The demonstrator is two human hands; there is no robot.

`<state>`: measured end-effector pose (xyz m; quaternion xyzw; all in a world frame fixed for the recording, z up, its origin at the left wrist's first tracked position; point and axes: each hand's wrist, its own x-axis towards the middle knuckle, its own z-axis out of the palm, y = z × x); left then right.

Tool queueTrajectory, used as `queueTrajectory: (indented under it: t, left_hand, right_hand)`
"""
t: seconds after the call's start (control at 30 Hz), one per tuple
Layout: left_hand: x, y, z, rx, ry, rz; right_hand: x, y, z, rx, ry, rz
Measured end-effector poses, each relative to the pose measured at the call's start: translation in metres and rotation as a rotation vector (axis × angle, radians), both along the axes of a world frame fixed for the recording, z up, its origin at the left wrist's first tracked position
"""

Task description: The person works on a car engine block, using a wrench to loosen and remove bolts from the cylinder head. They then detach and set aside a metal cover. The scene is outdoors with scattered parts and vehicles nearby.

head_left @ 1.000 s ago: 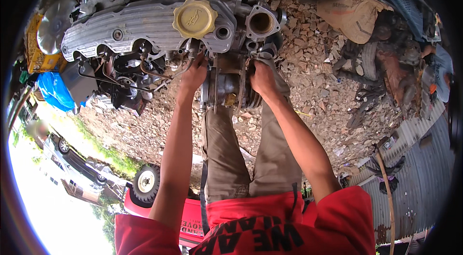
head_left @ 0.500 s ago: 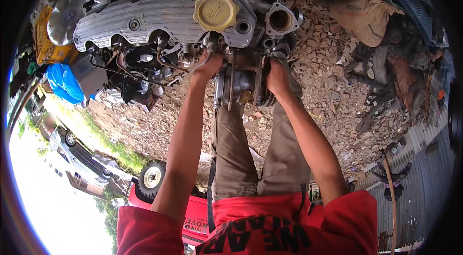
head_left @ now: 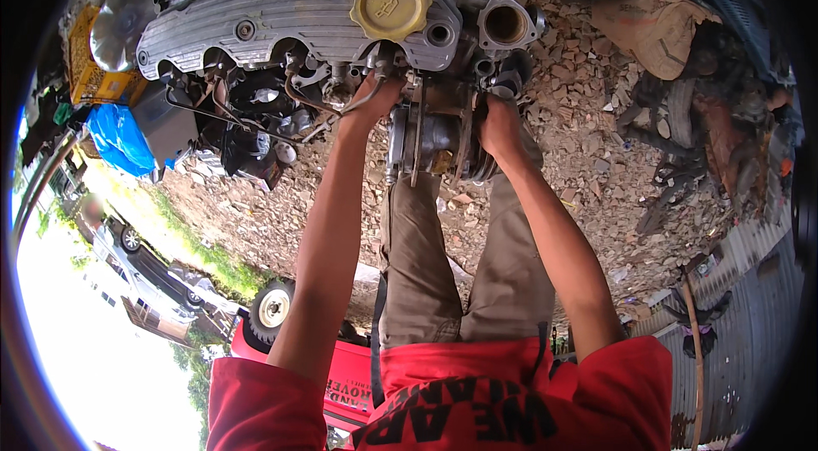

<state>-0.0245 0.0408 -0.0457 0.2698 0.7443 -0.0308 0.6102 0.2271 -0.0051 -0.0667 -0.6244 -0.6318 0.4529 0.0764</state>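
A metal engine with a ribbed valve cover (head_left: 204,42) fills the top of the view, topped by a yellow oil filler cap (head_left: 388,6) beside a round flanged opening (head_left: 506,22). Below the cover hangs a metal assembly with plates (head_left: 433,144). At its left, my left hand (head_left: 377,100) reaches up beneath the cap among pipes, fingers curled and partly hidden. At its right, my right hand (head_left: 498,125) is closed, with its fingertips tucked against the assembly’s edge under the flanged opening. What either hand holds is hidden.
Rubble ground (head_left: 588,153) lies beneath, with a brown sack (head_left: 639,33) and dark scrap (head_left: 682,153) to the right, corrugated metal sheets (head_left: 733,340) lower right, and a yellow crate (head_left: 94,59) and blue plastic sheet (head_left: 119,140) left. A red vehicle (head_left: 341,400) shows behind me.
The engine and both my hands have shifted right and slightly up in the picture, along with the surroundings. My hands stay at the same places on the engine.
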Motion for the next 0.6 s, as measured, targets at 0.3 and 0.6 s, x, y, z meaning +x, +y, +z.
queueTrajectory:
  t: [0.3,0.6]
  left_hand:
    - [-0.019,-0.026,-0.039,0.383,0.154,-0.422]
    - [0.008,0.014,0.014,0.119,0.133,-0.578]
  right_hand:
    - [-0.004,0.004,0.016,-0.036,-0.04,0.027]
    - [0.0,-0.002,-0.003,0.024,-0.027,0.032]
